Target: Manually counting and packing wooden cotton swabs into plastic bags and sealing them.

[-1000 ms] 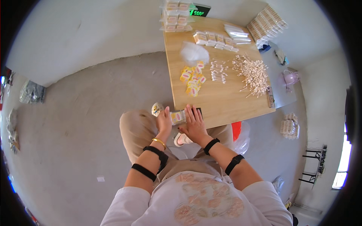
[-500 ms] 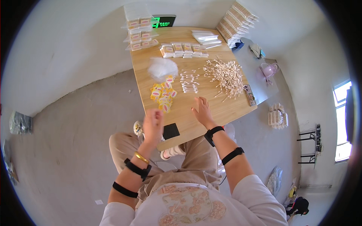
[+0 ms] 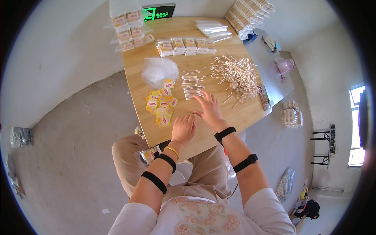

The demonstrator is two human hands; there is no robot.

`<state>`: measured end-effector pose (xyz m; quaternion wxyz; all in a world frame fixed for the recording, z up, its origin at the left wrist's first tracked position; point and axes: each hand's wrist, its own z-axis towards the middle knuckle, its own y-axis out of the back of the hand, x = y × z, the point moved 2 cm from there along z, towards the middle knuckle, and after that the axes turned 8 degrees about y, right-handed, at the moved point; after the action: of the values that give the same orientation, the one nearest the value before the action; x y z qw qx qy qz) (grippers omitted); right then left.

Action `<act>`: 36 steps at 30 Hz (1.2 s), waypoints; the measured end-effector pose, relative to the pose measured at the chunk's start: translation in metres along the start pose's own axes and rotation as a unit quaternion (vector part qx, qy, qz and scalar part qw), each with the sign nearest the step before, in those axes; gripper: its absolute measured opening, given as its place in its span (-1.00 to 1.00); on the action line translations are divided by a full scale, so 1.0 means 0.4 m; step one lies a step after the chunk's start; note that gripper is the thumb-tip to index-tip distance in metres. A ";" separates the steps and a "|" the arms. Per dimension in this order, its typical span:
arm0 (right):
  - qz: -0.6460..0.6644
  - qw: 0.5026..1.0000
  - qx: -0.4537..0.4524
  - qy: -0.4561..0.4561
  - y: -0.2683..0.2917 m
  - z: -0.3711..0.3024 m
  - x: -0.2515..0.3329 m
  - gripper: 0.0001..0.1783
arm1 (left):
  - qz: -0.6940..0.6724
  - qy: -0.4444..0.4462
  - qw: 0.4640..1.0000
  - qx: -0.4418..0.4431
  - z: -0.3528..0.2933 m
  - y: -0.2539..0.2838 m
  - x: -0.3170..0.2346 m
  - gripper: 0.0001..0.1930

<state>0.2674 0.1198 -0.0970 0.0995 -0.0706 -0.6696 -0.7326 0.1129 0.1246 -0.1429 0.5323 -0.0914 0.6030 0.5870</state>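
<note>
Rows of cotton swabs (image 3: 191, 81) lie on a desk (image 3: 243, 113), the right hand (image 3: 199, 105) spread and unclenched at the nearest row; whether it touches is unclear. The left hand (image 3: 184, 128), curled on the near side of the rows, may or may not hold anything. Apparently finished: a line of filled packs (image 3: 178, 45) beyond the rows, stacked packs (image 3: 127, 33) farther left. Apparently left: a loose heap (image 3: 237, 76) right of the rows, yellow cards (image 3: 159, 105) and clear bags (image 3: 158, 72) to their left.
</note>
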 end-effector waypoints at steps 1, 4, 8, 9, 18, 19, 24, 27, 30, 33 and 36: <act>0.003 1.000 0.003 -0.001 -0.001 0.006 -0.005 -0.27 | 0.001 0.006 1.000 -0.001 0.001 -0.003 0.001 -0.89; -0.003 1.000 -0.009 0.028 0.010 0.024 -0.013 -0.34 | 0.008 0.007 1.000 -0.002 0.008 0.001 -0.009 -0.90; 0.005 1.000 -0.005 0.023 0.006 0.034 -0.027 -0.44 | 0.008 0.006 1.000 0.000 0.015 -0.003 -0.014 -0.91; 0.007 1.000 -0.006 0.023 0.004 0.035 -0.031 -0.47 | 0.007 0.007 1.000 0.001 0.017 -0.003 -0.015 -0.91; 0.101 0.982 -0.108 0.121 -0.160 0.065 -0.093 -0.58 | 0.220 0.005 0.971 0.093 -0.025 -0.073 0.086 -0.84; 0.016 0.984 -0.130 0.122 -0.126 0.022 -0.161 -0.60 | 0.120 0.034 0.986 0.107 0.008 -0.090 0.027 -0.83; 0.048 0.993 -0.084 0.071 -0.120 0.017 -0.189 -0.70 | 0.028 0.014 0.999 -0.022 -0.003 -0.073 -0.015 -0.68; 0.053 0.993 -0.082 0.072 -0.129 0.066 -0.132 -0.79 | 0.049 0.041 0.998 0.004 -0.007 -0.043 0.008 -0.62; 0.070 0.992 -0.084 0.069 -0.133 0.087 -0.129 -0.84 | 0.051 0.037 0.998 -0.011 -0.002 -0.041 0.010 -0.64; 0.098 0.990 -0.077 0.073 -0.162 0.078 -0.179 -0.86 | 0.048 0.033 0.998 -0.016 -0.002 -0.046 0.001 -0.63; 0.117 0.987 -0.080 0.082 -0.182 0.079 -0.182 -0.87 | 0.057 0.040 0.997 -0.014 -0.004 -0.045 0.006 -0.62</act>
<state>0.3197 0.1612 -0.1816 0.2330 -0.0955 -0.5858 -0.7703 0.1245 0.1193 -0.1562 0.4725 -0.0878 0.6193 0.6209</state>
